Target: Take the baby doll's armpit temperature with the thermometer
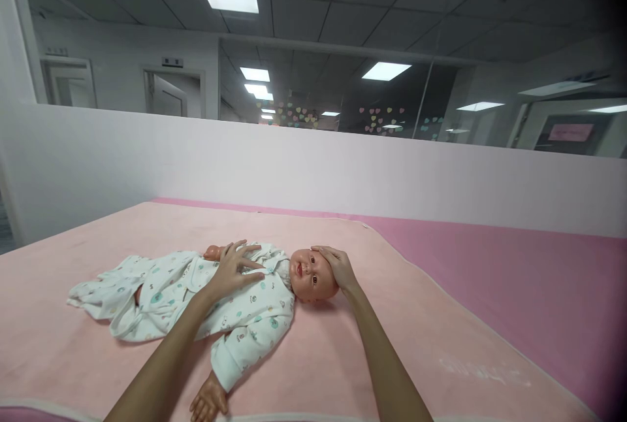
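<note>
A baby doll [307, 277] lies on its back across a peach-coloured blanket [416, 330], its head to the right and its legs to the left. It wears a white patterned romper [262, 317] with small green and grey prints. My left hand [237, 270] rests on the doll's chest with the fingers spread. Around the top of the doll's head curves my right hand [337, 266], fingers lying flat over its forehead. One doll hand [209, 399] shows near the front edge; the other pokes out beyond my left wrist. The doll's feet are hidden in the cloth.
Pink padding [539, 278] shows beyond the blanket at the right and back. A low white wall [313, 164] closes off the far side, with a window [333, 89] above it bearing heart-shaped stickers. Doorways and lit ceiling panels appear farther off.
</note>
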`<control>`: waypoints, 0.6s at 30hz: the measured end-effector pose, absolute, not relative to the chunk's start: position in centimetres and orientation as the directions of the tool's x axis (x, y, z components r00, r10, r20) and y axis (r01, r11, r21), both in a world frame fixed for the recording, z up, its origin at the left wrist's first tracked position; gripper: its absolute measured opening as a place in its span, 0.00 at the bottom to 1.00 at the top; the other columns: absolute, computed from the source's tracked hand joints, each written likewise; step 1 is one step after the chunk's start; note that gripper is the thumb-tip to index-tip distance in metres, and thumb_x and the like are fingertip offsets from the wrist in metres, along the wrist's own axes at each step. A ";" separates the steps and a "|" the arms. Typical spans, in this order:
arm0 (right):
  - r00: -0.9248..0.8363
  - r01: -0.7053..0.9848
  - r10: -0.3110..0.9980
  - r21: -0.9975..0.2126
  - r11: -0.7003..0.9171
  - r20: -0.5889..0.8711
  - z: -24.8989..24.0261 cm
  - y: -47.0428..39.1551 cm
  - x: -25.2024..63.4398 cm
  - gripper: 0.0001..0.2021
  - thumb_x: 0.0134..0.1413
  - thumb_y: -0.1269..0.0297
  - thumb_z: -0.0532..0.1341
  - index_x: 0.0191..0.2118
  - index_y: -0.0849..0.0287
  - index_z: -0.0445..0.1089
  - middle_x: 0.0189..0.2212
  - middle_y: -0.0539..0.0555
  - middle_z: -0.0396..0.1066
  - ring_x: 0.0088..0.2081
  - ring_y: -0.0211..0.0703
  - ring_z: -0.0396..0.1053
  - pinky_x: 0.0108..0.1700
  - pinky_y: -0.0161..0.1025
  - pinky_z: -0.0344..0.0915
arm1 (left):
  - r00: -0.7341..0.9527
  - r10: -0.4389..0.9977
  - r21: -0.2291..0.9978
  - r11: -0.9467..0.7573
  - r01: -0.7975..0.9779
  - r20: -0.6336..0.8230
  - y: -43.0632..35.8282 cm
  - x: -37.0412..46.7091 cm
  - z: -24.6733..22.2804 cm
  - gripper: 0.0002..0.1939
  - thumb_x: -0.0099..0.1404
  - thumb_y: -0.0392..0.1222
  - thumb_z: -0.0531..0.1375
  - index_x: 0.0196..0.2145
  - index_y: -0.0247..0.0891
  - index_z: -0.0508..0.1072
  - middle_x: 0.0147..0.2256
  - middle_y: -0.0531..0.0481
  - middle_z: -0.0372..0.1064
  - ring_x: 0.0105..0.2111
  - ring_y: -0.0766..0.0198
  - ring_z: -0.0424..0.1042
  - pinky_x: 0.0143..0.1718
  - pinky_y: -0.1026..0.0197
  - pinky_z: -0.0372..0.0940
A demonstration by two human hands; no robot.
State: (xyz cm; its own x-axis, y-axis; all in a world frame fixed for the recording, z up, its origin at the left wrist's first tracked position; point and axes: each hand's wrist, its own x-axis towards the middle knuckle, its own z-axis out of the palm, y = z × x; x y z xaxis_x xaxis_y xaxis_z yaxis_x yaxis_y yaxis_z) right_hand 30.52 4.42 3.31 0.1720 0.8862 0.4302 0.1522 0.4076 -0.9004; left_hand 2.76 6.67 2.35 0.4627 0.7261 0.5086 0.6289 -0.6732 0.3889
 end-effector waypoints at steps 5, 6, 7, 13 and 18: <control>0.212 0.188 0.865 -0.887 0.421 0.455 3.0 4.9 30.7 0.13 0.43 0.58 0.60 0.34 0.59 0.74 0.41 0.55 0.73 0.46 0.47 0.67 0.52 0.44 0.60 | 0.413 0.746 0.437 -0.650 0.621 0.522 7.0 2.6 2.3 0.16 0.63 0.52 0.50 0.32 0.49 0.76 0.52 0.58 0.63 0.57 0.55 0.50 0.58 0.46 0.43; 0.222 0.201 0.858 -0.883 0.424 0.463 2.9 5.0 30.8 0.13 0.42 0.58 0.60 0.35 0.59 0.74 0.41 0.55 0.73 0.46 0.47 0.67 0.52 0.44 0.60 | 0.396 0.760 0.465 -0.636 0.616 0.515 7.2 2.6 2.4 0.17 0.64 0.50 0.48 0.33 0.49 0.76 0.51 0.57 0.65 0.57 0.56 0.50 0.58 0.47 0.44; 0.235 0.213 0.851 -0.879 0.427 0.470 2.8 5.1 30.9 0.13 0.43 0.59 0.60 0.35 0.59 0.74 0.41 0.56 0.73 0.46 0.47 0.67 0.51 0.44 0.60 | 0.381 0.775 0.493 -0.621 0.610 0.504 7.3 2.5 2.5 0.17 0.65 0.49 0.47 0.34 0.48 0.76 0.50 0.57 0.66 0.57 0.57 0.51 0.59 0.47 0.44; 0.457 0.575 0.541 -0.698 0.427 0.707 2.5 4.7 30.5 0.12 0.50 0.62 0.53 0.34 0.61 0.72 0.38 0.59 0.72 0.42 0.48 0.67 0.47 0.47 0.63 | 0.353 0.808 0.611 -0.588 0.530 0.471 7.5 2.5 2.9 0.19 0.66 0.48 0.45 0.37 0.48 0.75 0.50 0.56 0.66 0.58 0.57 0.51 0.61 0.46 0.36; -0.092 0.896 0.168 0.008 0.443 0.981 2.1 3.3 25.7 0.11 0.54 0.72 0.52 0.35 0.59 0.71 0.35 0.56 0.72 0.40 0.44 0.66 0.45 0.43 0.62 | 0.337 0.821 0.669 -0.572 0.476 0.462 7.6 2.5 2.5 0.18 0.64 0.50 0.46 0.38 0.47 0.75 0.50 0.55 0.66 0.58 0.56 0.50 0.61 0.45 0.34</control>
